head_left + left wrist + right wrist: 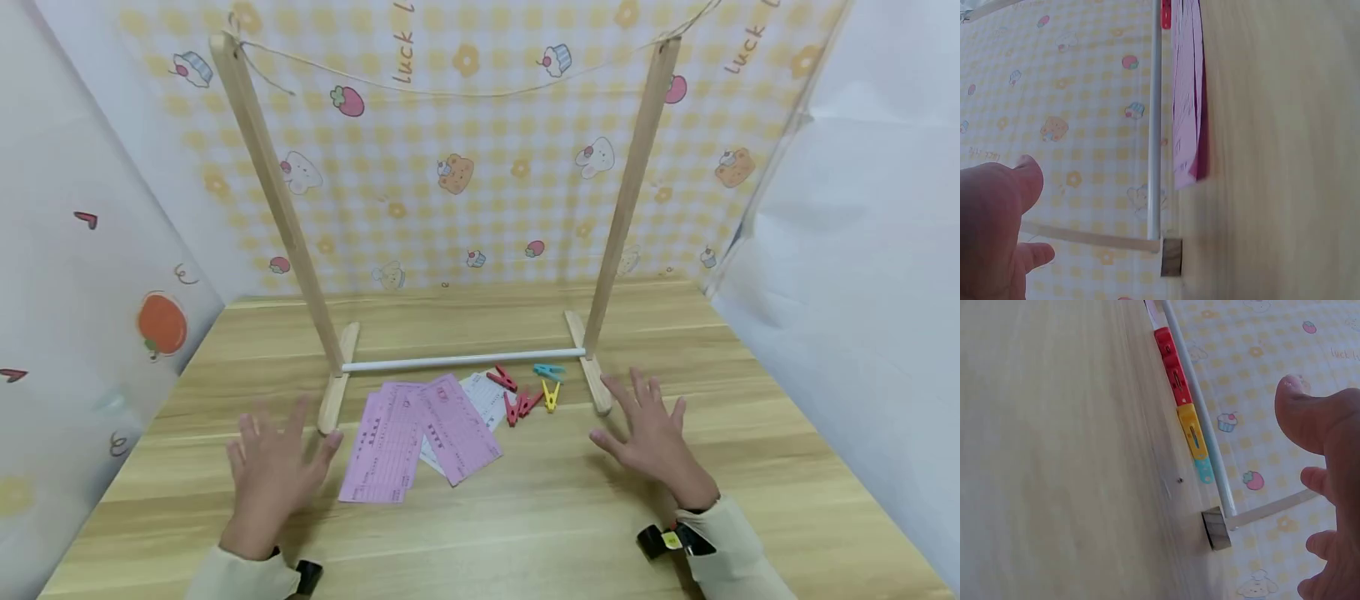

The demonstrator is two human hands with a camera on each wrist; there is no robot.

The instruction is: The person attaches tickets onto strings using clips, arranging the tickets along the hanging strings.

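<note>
**Both hands hover empty over slips and pegs**

The left hand (273,471) and the right hand (654,433) are spread flat above the tabletop (540,533), fingers straight; neither grip has hold of anything. Between them, toward the middle of the tabletop, lie the pink paper slips (420,437) with a white slip (486,398) partly under them, and just beside these the clothes pegs (528,392): red, yellow and blue. All sit in front of the wooden rack (622,208), whose white rod (461,361) runs low between its feet and whose string (450,92) sags between the post tops.

By my reading this is the opening reach, nothing picked up yet. The next move would call for pinching one slip free of the overlapping pile without dragging the others.

Readable writing: "Luck" on the checked backdrop (465,208); the print on the slips is too small to read.
</note>
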